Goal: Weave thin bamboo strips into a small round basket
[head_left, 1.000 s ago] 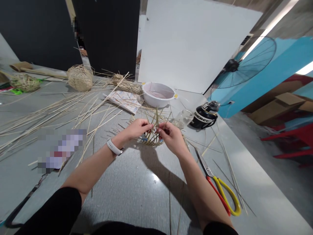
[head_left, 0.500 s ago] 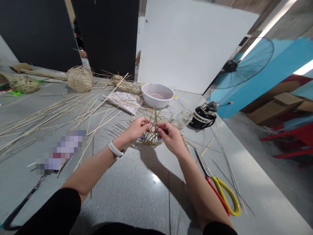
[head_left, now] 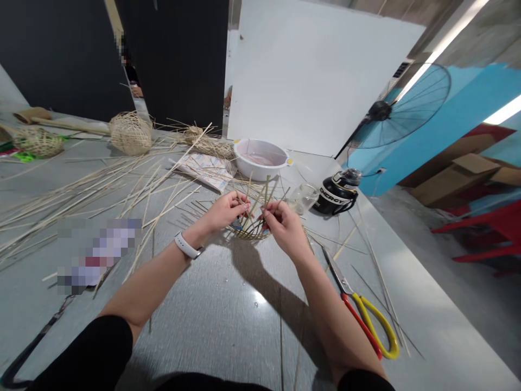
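A small, partly woven bamboo basket [head_left: 249, 234] sits on the grey table, with loose strip ends sticking up and outward from it. At its left side, my left hand [head_left: 228, 210] is closed, thumb and fingertips pinching a bamboo strip. My right hand [head_left: 284, 220] is closed at the right side of the basket, also pinching strips between thumb and fingers. Several upright bamboo strips [head_left: 266, 190] rise between the two hands. Behind my fingers, the exact strips gripped are partly hidden.
Scissors [head_left: 345, 290] with red and yellow handles lie right. A white basin [head_left: 260, 168], a clear glass cup [head_left: 303, 198] and a black jug [head_left: 334, 194] stand behind. Loose bamboo strips [head_left: 93, 193] spread left, near a finished-looking woven ball [head_left: 130, 133] and a lanyard tag [head_left: 101, 252].
My hands have moved slightly apart, the left one a little left and up. The upright strips between them now stand more spread out, leaning right.
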Motion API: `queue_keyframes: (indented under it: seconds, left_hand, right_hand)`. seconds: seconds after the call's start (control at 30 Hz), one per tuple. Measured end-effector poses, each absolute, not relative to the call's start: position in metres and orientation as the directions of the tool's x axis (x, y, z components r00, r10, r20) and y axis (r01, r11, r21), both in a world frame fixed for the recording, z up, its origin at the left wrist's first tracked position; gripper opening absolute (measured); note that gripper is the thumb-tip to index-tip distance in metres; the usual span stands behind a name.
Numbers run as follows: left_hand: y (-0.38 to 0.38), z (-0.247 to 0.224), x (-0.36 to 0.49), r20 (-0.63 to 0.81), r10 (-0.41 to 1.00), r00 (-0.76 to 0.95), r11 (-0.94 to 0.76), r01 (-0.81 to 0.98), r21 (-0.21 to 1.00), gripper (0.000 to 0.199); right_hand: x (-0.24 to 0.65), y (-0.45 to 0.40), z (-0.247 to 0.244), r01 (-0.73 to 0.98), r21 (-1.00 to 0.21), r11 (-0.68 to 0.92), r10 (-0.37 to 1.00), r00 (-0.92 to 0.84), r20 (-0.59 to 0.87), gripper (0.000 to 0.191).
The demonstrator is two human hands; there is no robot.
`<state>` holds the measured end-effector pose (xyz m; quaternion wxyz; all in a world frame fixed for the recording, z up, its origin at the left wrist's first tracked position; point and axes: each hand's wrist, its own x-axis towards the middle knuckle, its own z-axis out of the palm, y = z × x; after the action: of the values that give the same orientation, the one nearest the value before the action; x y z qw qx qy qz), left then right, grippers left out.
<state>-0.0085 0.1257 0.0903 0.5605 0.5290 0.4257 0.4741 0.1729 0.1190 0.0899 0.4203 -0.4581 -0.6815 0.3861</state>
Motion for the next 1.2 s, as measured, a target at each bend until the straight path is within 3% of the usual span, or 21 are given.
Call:
queue_keyframes:
  seconds: [0.3, 0.53, 0.7, 1.0, 1.2]
  left_hand:
    - [0.129, 0.087, -0.01, -0.028, 0.983, 0.181, 0.039, -0.056, 0.998, 0.011]
    - [0.131, 0.085, -0.012, -0.023, 0.984, 0.174, 0.04, -0.094, 0.995, 0.012]
    - [0.13, 0.084, -0.011, 0.018, 0.986, 0.168, 0.004, -0.131, 0.991, 0.014]
    - [0.125, 0.092, -0.009, 0.169, 0.969, 0.181, -0.139, -0.168, 0.976, 0.02]
    - [0.124, 0.093, -0.017, 0.115, 0.938, 0.328, -0.103, -0.055, 0.993, 0.024]
  right_hand:
    - [0.174, 0.121, 0.099, 0.125, -0.987, 0.103, 0.944, -0.325, 0.057, 0.023]
    - [0.177, 0.122, 0.098, 0.066, -0.994, 0.083, 0.927, -0.373, 0.053, 0.03]
    - [0.176, 0.125, 0.094, 0.056, -0.991, 0.124, 0.95, -0.294, 0.102, 0.032]
    - [0.173, 0.124, 0.098, 0.061, -0.996, 0.069, 0.985, -0.16, 0.059, 0.033]
    - [0.173, 0.12, 0.098, 0.073, -0.994, 0.084, 0.965, -0.255, 0.063, 0.029]
